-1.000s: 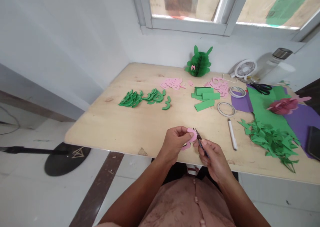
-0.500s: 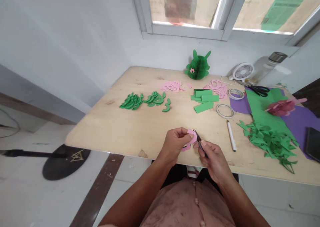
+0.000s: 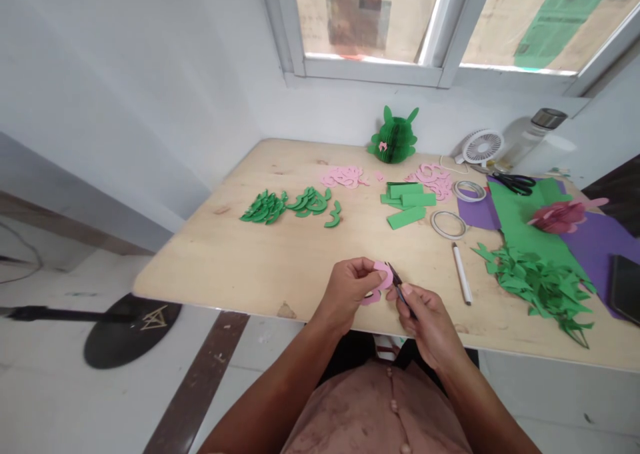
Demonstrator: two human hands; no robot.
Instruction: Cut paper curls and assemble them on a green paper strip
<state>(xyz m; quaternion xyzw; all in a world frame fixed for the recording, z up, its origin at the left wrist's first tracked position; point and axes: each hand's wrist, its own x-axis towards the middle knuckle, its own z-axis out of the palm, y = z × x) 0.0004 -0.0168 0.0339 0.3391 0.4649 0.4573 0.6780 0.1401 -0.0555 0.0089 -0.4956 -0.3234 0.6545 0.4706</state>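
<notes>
Pinched in my left hand (image 3: 353,287) is a curved piece of pink paper (image 3: 384,275), held just above the table's front part. My right hand (image 3: 425,314) is closed around the handles of small dark scissors (image 3: 398,282), whose blades meet the right edge of the pink paper. Below my left fingers shows another bit of pink paper (image 3: 372,298); whether it belongs to the same piece I cannot tell. A white pen (image 3: 462,274) lies to the right of my right hand.
Green cut pieces (image 3: 265,207) and pink cut-outs (image 3: 344,177) lie farther back. Green strips (image 3: 411,199), tape rolls (image 3: 449,225), green scraps (image 3: 543,277) and a phone (image 3: 626,287) spread rightward. A green paper figure (image 3: 394,139), a small fan (image 3: 482,147) and a bottle (image 3: 533,137) stand by the wall.
The view has tilted slightly. Both hands keep nearly the same place and grip; the scissor blades and the pink paper have shifted only a little against each other.
</notes>
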